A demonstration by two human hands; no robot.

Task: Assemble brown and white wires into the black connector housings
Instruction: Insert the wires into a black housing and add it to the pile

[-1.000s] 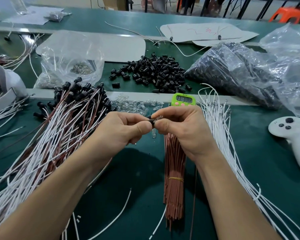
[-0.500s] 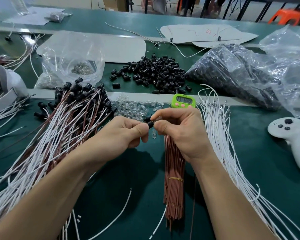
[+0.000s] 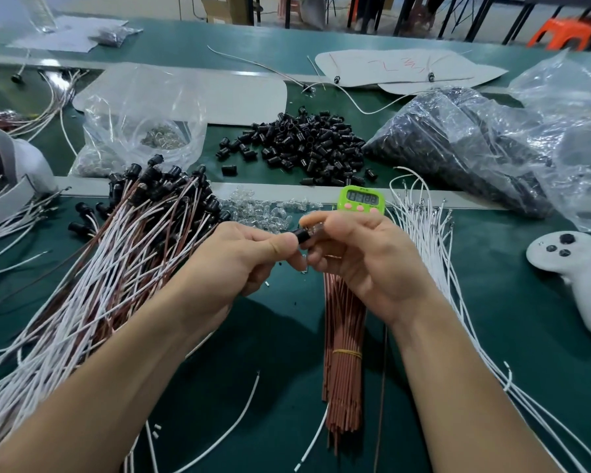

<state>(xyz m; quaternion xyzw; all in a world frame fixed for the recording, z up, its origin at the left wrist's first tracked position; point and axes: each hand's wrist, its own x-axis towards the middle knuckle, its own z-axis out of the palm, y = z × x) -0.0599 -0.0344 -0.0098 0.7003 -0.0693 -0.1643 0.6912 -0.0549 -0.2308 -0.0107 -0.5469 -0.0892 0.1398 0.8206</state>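
Head view, only one. While both forearms reach in from the near edge of the bench (image 3: 492, 336), the hands meet above its middle. L hand (image 3: 239, 257): thumb + forefinger pinch one end of a black connector housing (image 3: 302, 235), other fingers curled under. R hand (image 3: 362, 261): fingers clenched round the housing's other end, thumb on top. Housing held in the air between the two hands, just nearer than the green timer (image 3: 361, 200). Can't tell if a wire sits in it; fingers cover that end.

Under the R wrist, a banded bundle of brown wires (image 3: 343, 353) runs toward the near edge. White wires (image 3: 434, 254) fan along the right side, from mid-bench to the near right corner. Left side: big heap of finished leads (image 3: 116, 254), brown + white mixed, black caps at their far ends.

Beyond the timer, a loose pile of black housings (image 3: 307, 145). To its right, a plastic bag (image 3: 458, 148) with more dark parts. Clear small parts (image 3: 263, 209) scattered just left of the timer. White controller (image 3: 574, 268) by the right edge.
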